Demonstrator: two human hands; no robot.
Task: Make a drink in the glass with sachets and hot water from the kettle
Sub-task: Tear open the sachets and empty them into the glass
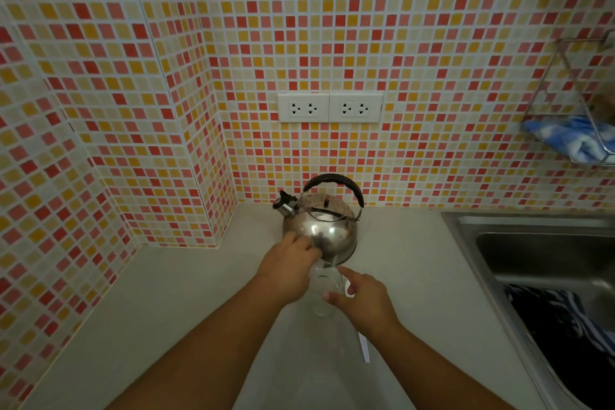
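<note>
A clear, empty-looking glass point(322, 304) stands on the pale counter point(173, 319) just in front of a steel kettle point(327, 230) with a black handle. My left hand point(289, 268) curls around the glass's upper left side, its fingers touching the kettle's lower wall. My right hand point(364, 298) holds the glass from the right, thumb on its side and forefinger stretched along the rim. A small white patch shows between that thumb and forefinger; I cannot tell what it is. A narrow white sachet-like strip point(365, 348) lies on the counter under my right wrist.
A steel sink point(532, 243) is set into the counter at the right, with a dark striped cloth point(562, 336) in it. A wire rack point(572, 83) with a blue cloth hangs on the tiled wall. Two double sockets point(329, 107) sit above the kettle.
</note>
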